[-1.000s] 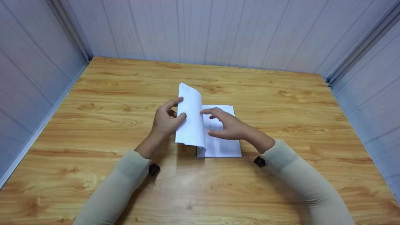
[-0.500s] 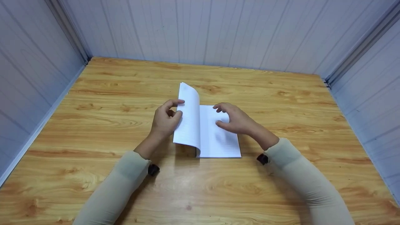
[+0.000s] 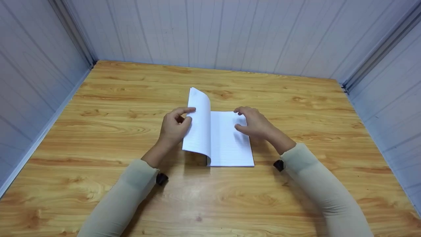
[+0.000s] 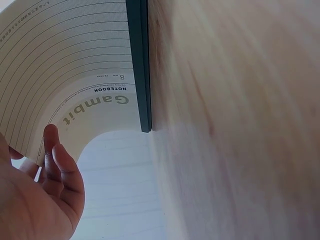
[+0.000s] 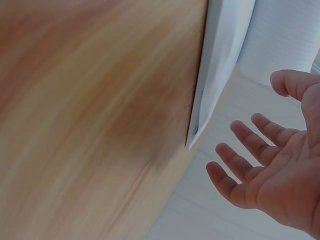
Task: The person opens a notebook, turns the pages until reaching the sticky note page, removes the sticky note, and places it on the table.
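Observation:
A notebook (image 3: 230, 144) lies on the table with lined white pages facing up on its right half. Its left part, a cover with pages (image 4: 95, 95) printed "Gambit" and "NOTEBOOK", is lifted and curves up from a dark green spine (image 4: 140, 65). My left hand (image 3: 174, 125) pinches the outer edge of those raised pages between thumb and fingers. Above the upper right corner of the notebook hovers my right hand (image 3: 256, 123), fingers spread and loosely bent, holding nothing. In the right wrist view that hand (image 5: 280, 165) is apart from the pages.
The wooden table (image 3: 115, 98) extends around the notebook on all sides. White panelled walls (image 3: 210, 33) stand at the back, left and right. A small black piece (image 3: 161, 179) sits at each sleeve cuff.
My right hand has moved right, from the raised pages to the notebook's upper right corner. The left hand keeps its pinch; the raised pages have shifted slightly left.

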Demonstrator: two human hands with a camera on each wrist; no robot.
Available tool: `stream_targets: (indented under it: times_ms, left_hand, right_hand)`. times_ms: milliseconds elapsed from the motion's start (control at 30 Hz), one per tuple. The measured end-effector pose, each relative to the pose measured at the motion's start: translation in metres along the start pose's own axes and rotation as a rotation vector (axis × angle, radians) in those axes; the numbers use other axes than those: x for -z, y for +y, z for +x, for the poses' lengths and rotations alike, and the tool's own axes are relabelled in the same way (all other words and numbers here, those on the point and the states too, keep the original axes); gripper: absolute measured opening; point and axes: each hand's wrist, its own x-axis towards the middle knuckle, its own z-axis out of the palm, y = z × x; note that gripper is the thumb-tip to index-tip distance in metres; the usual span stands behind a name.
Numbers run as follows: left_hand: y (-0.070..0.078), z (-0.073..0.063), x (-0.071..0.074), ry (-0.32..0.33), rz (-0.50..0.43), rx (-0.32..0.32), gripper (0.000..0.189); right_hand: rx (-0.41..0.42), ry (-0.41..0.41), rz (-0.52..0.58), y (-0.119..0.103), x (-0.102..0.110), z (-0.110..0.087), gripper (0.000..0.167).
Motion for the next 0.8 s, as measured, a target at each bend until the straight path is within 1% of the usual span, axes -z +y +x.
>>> stream_targets:
  times_ms: [100, 300, 567, 733, 800]
  left_hand:
    - [0.0, 0.0, 0.0, -0.001, 0.008, 0.004, 0.033]
    - [0.001, 0.0, 0.0, -0.002, 0.012, 0.023, 0.032]
    - [0.002, -0.001, 0.0, 0.003, -0.018, 0.012, 0.028]
    - [0.0, 0.0, 0.0, -0.004, -0.024, 0.021, 0.026]
    - [-0.001, 0.0, 0.0, -0.006, -0.025, 0.022, 0.027]
  right_hand:
    - [-0.033, -0.019, -0.044, 0.003, 0.0, 0.001, 0.056]
    - [-0.063, -0.045, -0.103, 0.009, -0.003, 0.002, 0.058]
    - [-0.12, -0.109, -0.181, 0.01, -0.008, 0.004, 0.074]
    - [-0.148, -0.114, -0.182, 0.009, -0.01, 0.004, 0.078]
    - [-0.147, -0.114, -0.18, 0.009, -0.011, 0.005, 0.079]
